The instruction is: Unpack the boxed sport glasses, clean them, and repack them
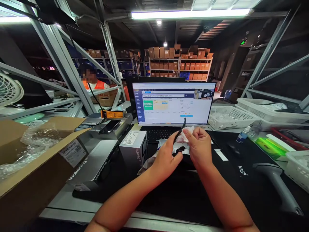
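My left hand (166, 156) is closed around a thin black hooked piece (180, 131), possibly the arm of a pair of glasses; its tip points up in front of the monitor. A second dark rounded part (180, 149) shows by the left fingertips; whether it joins the first is unclear. Pinched in my right hand (200, 145) is a crumpled white wipe (187, 133), pressed near the black piece. Behind and below the hands lies an open light-coloured box (162, 142), mostly hidden. A greyish pouch-like sheet (147, 165) sticks out beside my left wrist.
Silver "Wakening" boxes, one upright (130, 149) and one flat (96, 161), stand left, beside a carton (72, 154) with bubble wrap. A monitor (173, 109) and keyboard (156, 133) are ahead. A scanner (277, 183) and white baskets (231, 116) are right; a person (96, 84) is beyond.
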A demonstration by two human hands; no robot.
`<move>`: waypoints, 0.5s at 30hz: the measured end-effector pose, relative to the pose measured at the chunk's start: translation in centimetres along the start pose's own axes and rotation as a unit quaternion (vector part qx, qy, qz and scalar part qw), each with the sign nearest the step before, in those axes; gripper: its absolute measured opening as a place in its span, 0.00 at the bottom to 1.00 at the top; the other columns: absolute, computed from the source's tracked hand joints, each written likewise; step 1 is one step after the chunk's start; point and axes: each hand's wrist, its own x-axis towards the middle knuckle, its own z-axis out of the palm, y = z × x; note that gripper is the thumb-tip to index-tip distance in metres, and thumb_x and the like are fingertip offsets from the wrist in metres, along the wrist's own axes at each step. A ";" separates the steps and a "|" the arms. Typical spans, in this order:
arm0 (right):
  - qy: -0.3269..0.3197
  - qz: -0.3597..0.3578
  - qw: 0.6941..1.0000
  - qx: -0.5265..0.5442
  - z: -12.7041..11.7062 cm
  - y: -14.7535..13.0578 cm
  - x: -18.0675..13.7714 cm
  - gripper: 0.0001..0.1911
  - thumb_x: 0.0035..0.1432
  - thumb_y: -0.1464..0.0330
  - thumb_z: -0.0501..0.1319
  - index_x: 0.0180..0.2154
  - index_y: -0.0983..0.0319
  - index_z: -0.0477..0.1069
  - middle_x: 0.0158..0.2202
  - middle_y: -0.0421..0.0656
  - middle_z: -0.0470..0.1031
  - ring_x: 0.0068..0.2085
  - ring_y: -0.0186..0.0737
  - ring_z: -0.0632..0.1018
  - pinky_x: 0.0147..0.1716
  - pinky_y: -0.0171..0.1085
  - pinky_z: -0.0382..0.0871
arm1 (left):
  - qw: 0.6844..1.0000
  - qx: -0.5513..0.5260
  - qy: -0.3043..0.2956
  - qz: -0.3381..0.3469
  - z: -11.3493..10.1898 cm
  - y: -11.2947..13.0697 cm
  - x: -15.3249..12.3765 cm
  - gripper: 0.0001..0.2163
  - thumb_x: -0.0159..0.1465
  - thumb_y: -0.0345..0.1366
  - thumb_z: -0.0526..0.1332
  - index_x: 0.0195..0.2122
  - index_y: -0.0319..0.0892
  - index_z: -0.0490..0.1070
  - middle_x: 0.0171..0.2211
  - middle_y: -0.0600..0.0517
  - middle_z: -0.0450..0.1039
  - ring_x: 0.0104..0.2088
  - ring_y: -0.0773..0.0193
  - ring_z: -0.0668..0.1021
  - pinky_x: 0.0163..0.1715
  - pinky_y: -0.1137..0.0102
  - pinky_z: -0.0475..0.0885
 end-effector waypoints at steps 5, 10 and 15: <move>-0.009 -0.003 0.999 -0.040 1.1 0.7 -1.5 0.28 0.51 0.57 0.72 0.22 0.58 0.53 0.20 0.31 0.53 0.23 0.30 0.56 0.23 0.32 0.52 | 0.999 0.012 0.037 -0.009 -0.5 -0.4 0.2 0.27 0.63 0.30 0.58 0.64 0.40 0.58 0.59 0.41 0.71 0.57 0.54 0.76 0.58 0.59 0.71; -0.066 -0.002 0.993 -0.094 1.3 0.3 -2.4 0.28 0.48 0.62 0.74 0.19 0.59 0.54 0.19 0.33 0.58 0.24 0.30 0.59 0.24 0.32 0.53 | 0.999 -0.002 0.052 -0.015 -1.1 -0.7 0.6 0.25 0.65 0.35 0.59 0.63 0.40 0.58 0.60 0.40 0.70 0.58 0.53 0.76 0.58 0.58 0.72; -0.023 0.077 0.991 0.103 0.4 -0.2 0.2 0.35 0.40 0.59 0.78 0.20 0.58 0.49 0.19 0.32 0.61 0.23 0.30 0.63 0.27 0.32 0.60 | 0.999 0.033 -0.005 0.009 0.1 -0.4 0.1 0.30 0.62 0.28 0.57 0.67 0.40 0.54 0.63 0.41 0.68 0.62 0.53 0.73 0.62 0.57 0.68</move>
